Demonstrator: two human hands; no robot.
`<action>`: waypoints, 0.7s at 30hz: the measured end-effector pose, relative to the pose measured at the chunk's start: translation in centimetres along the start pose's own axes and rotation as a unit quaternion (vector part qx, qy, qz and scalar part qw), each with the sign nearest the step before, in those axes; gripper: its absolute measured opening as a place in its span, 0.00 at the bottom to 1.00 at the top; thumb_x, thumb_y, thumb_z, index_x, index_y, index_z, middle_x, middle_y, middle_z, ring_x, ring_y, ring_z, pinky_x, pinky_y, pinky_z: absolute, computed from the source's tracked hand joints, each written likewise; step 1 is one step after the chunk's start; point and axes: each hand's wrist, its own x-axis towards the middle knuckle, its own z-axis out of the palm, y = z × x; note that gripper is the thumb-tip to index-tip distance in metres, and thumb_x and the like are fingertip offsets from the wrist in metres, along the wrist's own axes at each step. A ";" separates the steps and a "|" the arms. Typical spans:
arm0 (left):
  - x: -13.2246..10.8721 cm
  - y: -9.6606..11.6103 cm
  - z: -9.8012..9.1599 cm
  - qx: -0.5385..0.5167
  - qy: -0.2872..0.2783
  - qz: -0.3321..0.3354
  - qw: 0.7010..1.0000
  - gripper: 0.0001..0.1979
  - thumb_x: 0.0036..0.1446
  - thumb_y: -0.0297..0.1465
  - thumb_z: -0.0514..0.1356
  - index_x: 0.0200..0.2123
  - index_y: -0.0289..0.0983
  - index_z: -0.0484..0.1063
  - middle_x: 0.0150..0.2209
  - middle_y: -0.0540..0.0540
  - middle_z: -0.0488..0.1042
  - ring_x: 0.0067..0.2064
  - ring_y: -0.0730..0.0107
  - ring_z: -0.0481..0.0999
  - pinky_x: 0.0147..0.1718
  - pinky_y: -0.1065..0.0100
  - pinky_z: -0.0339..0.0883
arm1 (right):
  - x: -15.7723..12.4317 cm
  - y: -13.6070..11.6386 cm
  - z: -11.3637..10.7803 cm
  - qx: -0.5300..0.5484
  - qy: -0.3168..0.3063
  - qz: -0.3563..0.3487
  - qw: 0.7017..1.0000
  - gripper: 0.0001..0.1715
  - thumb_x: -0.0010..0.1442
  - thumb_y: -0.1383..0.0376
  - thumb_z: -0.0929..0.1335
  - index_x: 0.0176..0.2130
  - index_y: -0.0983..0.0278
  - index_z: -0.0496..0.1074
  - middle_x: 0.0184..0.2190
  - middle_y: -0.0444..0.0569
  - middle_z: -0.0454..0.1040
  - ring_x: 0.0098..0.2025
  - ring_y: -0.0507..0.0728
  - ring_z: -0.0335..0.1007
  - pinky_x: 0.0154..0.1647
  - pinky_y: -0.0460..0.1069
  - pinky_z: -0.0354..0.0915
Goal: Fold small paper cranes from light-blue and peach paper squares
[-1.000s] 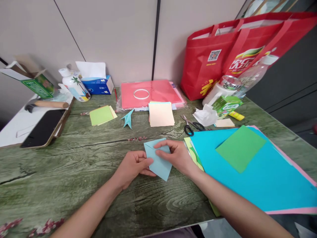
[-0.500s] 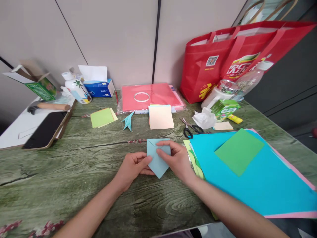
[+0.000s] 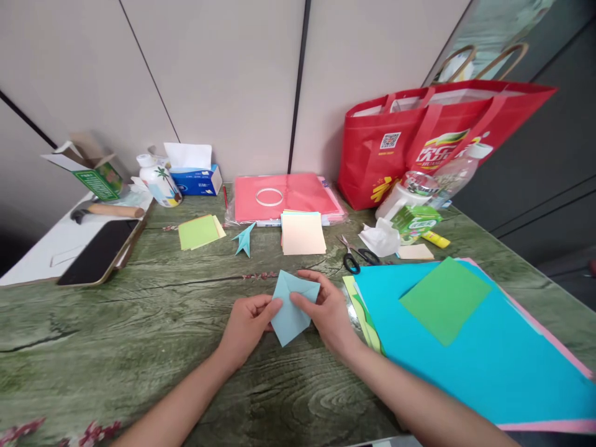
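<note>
A light blue folded paper (image 3: 289, 307) lies on the green wood-grain table (image 3: 139, 329) between my hands, its point toward me. My left hand (image 3: 246, 323) pinches its left edge with closed fingers. My right hand (image 3: 326, 310) grips its right side, thumb pressed on top of the fold. Both hands rest low on the table near the front edge.
Large cyan sheets (image 3: 465, 347) with a green square (image 3: 444, 298) lie at the right. Behind are scissors (image 3: 354, 256), a cream paper stack (image 3: 302, 233), a folded teal paper shape (image 3: 244, 239), green notes (image 3: 200, 231), a red folder (image 3: 284, 195), a red bag (image 3: 419, 139) and a phone (image 3: 100, 251).
The blue paper has been folded narrower and turned a little between my hands. The camera has tilted up, so everything sits lower in view.
</note>
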 end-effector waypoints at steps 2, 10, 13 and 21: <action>0.0 0.3 -0.3 0.018 -0.012 -0.014 1.000 0.14 0.45 0.41 0.63 0.26 0.34 0.76 0.21 0.50 0.73 0.24 0.73 0.68 0.24 0.73 0.64 | 0.3 -0.1 -0.4 -0.014 -0.027 0.002 1.000 0.26 0.44 0.63 0.72 0.44 0.64 0.66 0.35 0.49 0.73 0.30 0.54 0.69 0.27 0.46 0.64; -0.1 1.3 -1.2 0.103 -0.104 -0.026 0.989 0.19 0.47 0.43 0.60 0.17 0.34 0.67 0.16 0.54 0.60 0.20 0.76 0.59 0.20 0.74 0.55 | 1.5 -1.0 -2.2 -0.034 -0.177 0.024 0.983 0.23 0.42 0.65 0.73 0.40 0.64 0.69 0.31 0.45 0.75 0.30 0.52 0.71 0.31 0.47 0.65; -0.1 1.3 -1.2 0.136 -0.152 -0.013 0.979 0.21 0.48 0.45 0.58 0.15 0.36 0.60 0.15 0.55 0.54 0.20 0.78 0.52 0.19 0.74 0.47 | 1.5 -1.0 -2.1 -0.055 -0.205 0.012 0.977 0.25 0.41 0.65 0.74 0.42 0.64 0.69 0.25 0.41 0.71 0.25 0.49 0.65 0.25 0.44 0.61; 0.1 0.6 -1.0 0.180 -0.133 0.024 0.974 0.24 0.51 0.47 0.54 0.15 0.37 0.52 0.18 0.56 0.46 0.22 0.78 0.45 0.21 0.71 0.38 | 1.3 -0.9 -1.8 -0.103 -0.191 -0.012 0.976 0.15 0.43 0.67 0.72 0.34 0.65 0.71 0.17 0.36 0.60 0.19 0.45 0.52 0.19 0.42 0.49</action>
